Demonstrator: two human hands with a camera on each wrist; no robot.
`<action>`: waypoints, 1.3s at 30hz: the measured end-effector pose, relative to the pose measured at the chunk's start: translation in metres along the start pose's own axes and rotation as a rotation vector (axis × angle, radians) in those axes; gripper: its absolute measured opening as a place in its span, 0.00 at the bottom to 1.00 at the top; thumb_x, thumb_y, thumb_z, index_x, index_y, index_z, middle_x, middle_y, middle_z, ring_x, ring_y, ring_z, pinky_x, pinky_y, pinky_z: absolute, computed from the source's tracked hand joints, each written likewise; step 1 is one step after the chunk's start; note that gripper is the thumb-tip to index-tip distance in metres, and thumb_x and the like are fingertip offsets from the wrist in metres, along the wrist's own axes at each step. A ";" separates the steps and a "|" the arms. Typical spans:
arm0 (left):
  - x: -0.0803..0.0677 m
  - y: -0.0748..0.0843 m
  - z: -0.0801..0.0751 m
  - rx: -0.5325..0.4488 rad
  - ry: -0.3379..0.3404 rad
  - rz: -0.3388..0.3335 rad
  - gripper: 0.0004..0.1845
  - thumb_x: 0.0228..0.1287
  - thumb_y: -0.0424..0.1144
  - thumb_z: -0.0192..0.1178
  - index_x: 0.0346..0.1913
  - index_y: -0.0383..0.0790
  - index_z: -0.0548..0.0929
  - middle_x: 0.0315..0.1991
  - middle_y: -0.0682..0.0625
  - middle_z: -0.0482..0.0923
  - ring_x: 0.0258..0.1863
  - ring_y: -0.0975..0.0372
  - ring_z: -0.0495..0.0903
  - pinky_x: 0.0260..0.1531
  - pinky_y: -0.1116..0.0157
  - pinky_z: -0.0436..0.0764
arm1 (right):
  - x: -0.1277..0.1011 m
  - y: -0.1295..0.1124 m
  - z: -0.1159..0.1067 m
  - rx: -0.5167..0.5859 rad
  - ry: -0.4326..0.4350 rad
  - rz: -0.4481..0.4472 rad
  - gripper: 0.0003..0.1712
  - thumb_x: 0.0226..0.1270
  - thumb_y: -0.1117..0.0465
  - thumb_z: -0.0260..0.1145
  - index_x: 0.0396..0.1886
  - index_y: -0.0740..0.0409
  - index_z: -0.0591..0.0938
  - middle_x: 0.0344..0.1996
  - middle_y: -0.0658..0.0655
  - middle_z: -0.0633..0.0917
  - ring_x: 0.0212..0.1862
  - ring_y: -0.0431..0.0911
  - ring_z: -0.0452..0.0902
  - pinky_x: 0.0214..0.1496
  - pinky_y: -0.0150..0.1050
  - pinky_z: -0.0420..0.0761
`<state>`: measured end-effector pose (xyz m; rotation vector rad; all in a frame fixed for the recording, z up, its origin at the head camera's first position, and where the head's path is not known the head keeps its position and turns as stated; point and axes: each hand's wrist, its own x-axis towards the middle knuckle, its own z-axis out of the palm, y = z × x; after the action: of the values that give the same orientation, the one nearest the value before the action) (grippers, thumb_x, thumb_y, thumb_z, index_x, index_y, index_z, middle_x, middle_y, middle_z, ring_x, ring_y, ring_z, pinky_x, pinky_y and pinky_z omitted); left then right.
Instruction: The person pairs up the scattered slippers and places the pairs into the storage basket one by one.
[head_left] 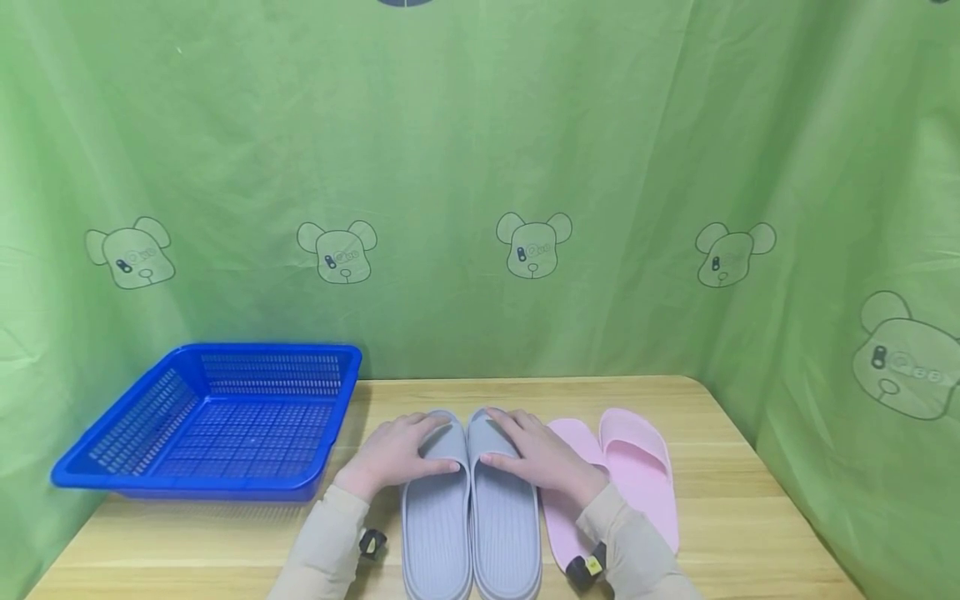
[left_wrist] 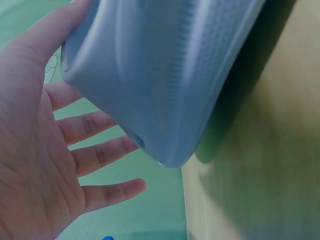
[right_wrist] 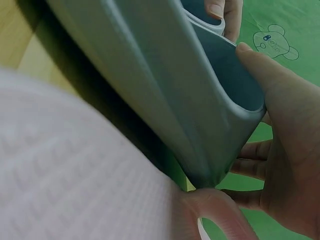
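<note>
At the table's [head_left: 735, 533] left end sits a blue basket [head_left: 97, 467]. Next to it, the left hand [head_left: 393, 454] lies over the strap of the left grey slipper [head_left: 435, 533], thumb tucked at the strap's edge, fingers nearly straight. The right hand [head_left: 543, 458] covers the strap of the right grey slipper [head_left: 506, 533] the same way. Both slippers lie flat, touching side by side near the front edge. Just right of them lie two pink slippers [head_left: 637, 467], against a green curtain [head_left: 480, 167].

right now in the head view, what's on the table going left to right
blue basket → left hand → left grey slipper → right grey slipper → right hand → pink slippers
</note>
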<state>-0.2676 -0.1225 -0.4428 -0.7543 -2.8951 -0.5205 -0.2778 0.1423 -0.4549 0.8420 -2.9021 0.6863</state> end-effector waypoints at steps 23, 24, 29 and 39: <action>-0.004 0.005 -0.019 0.017 0.068 -0.006 0.45 0.48 0.72 0.62 0.67 0.52 0.72 0.65 0.43 0.75 0.58 0.46 0.78 0.57 0.41 0.75 | -0.001 -0.006 -0.015 -0.032 0.043 0.010 0.48 0.61 0.29 0.59 0.76 0.41 0.59 0.66 0.63 0.72 0.65 0.60 0.70 0.64 0.62 0.72; -0.004 0.005 -0.020 0.016 0.071 -0.005 0.45 0.48 0.72 0.62 0.67 0.52 0.72 0.64 0.43 0.75 0.58 0.46 0.78 0.57 0.41 0.75 | -0.001 -0.006 -0.015 -0.038 0.043 0.012 0.48 0.60 0.28 0.59 0.76 0.40 0.59 0.66 0.63 0.72 0.65 0.60 0.70 0.64 0.62 0.72; -0.006 0.005 -0.023 0.015 0.089 -0.003 0.45 0.48 0.72 0.63 0.67 0.51 0.73 0.64 0.43 0.76 0.55 0.45 0.80 0.56 0.43 0.77 | -0.003 -0.007 -0.019 -0.033 0.065 0.013 0.47 0.60 0.28 0.59 0.76 0.39 0.59 0.66 0.63 0.72 0.65 0.61 0.70 0.63 0.63 0.72; -0.007 0.003 -0.027 0.066 0.117 -0.006 0.45 0.48 0.72 0.62 0.67 0.52 0.72 0.64 0.46 0.75 0.57 0.46 0.79 0.57 0.44 0.76 | -0.005 -0.006 -0.025 -0.033 0.089 0.016 0.47 0.61 0.28 0.58 0.76 0.40 0.59 0.68 0.62 0.70 0.66 0.62 0.69 0.63 0.65 0.71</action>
<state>-0.2592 -0.1326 -0.4185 -0.6822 -2.7927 -0.4514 -0.2724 0.1507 -0.4304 0.7652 -2.8355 0.6572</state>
